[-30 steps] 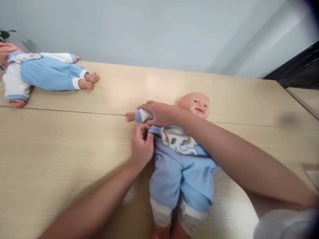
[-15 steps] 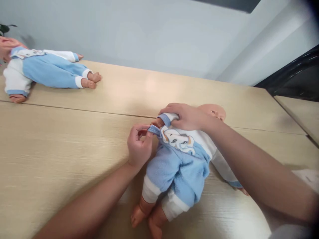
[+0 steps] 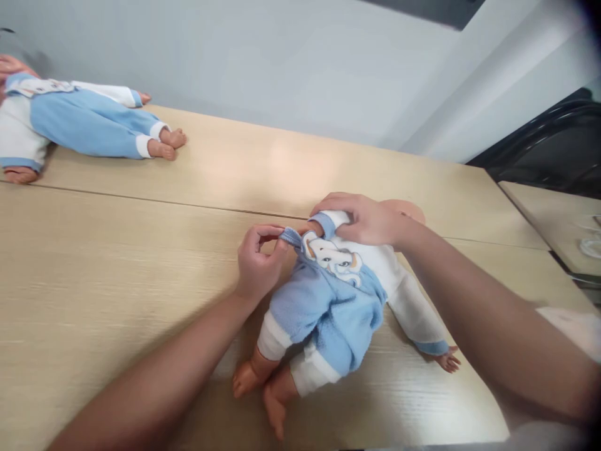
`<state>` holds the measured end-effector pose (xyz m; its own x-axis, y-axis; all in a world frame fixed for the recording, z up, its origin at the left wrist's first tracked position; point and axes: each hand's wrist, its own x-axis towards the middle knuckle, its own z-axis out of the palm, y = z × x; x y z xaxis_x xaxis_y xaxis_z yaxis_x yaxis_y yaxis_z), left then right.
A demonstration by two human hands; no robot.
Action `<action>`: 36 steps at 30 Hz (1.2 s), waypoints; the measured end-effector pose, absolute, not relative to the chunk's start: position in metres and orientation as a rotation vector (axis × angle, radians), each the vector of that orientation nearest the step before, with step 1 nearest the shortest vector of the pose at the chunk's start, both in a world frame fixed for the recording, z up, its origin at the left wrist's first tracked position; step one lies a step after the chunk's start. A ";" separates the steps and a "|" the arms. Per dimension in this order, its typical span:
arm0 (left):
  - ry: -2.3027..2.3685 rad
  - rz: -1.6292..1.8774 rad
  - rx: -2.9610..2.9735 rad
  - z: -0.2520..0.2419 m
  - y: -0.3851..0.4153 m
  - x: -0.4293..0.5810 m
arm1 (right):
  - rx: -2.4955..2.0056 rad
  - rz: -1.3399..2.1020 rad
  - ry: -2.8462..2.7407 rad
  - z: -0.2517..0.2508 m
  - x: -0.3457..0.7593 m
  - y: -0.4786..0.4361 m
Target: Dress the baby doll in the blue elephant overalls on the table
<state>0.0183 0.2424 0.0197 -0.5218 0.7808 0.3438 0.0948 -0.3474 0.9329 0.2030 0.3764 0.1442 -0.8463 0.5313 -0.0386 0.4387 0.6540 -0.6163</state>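
A baby doll (image 3: 392,269) in a white long-sleeved top and blue overalls (image 3: 305,307) lies on its back on the table, feet towards me. An elephant face (image 3: 333,258) decorates the bib. Between thumb and fingers, my left hand (image 3: 260,257) pinches a blue strap (image 3: 291,237) by the bib's corner and draws it out to the left. My right hand (image 3: 361,216) is closed around the doll's white sleeve (image 3: 335,220), just above its blue cuff, holding that arm bent over the chest. My right hand and forearm hide much of the doll's head.
A second doll (image 3: 89,122) in similar clothes lies at the back left of the light wooden table (image 3: 117,263). A seam runs across the tabletop. Behind stands a pale wall (image 3: 235,62). A black chair (image 3: 549,141) and another table (image 3: 563,213) are at the right.
The view has shifted slightly. My right hand and the sleeve it grips have moved a little away from the strap, baring more of the doll's wrist. My left hand keeps its pinch.
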 end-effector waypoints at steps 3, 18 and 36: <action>1.263 1.886 1.149 0.022 0.244 0.018 | -0.762 1.006 -2.771 0.139 0.199 0.374; 0.834 0.964 1.384 0.043 0.258 -0.046 | -1.049 0.983 -2.416 0.150 0.207 0.367; 1.485 1.679 1.496 0.032 0.252 -0.007 | -1.050 1.221 -2.042 0.137 0.225 0.368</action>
<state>-0.0065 0.2518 0.0325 -0.3156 0.8511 0.4195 0.3124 -0.3242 0.8929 0.2249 0.3680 0.1371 -0.5546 0.8304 0.0523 0.3469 0.2879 -0.8926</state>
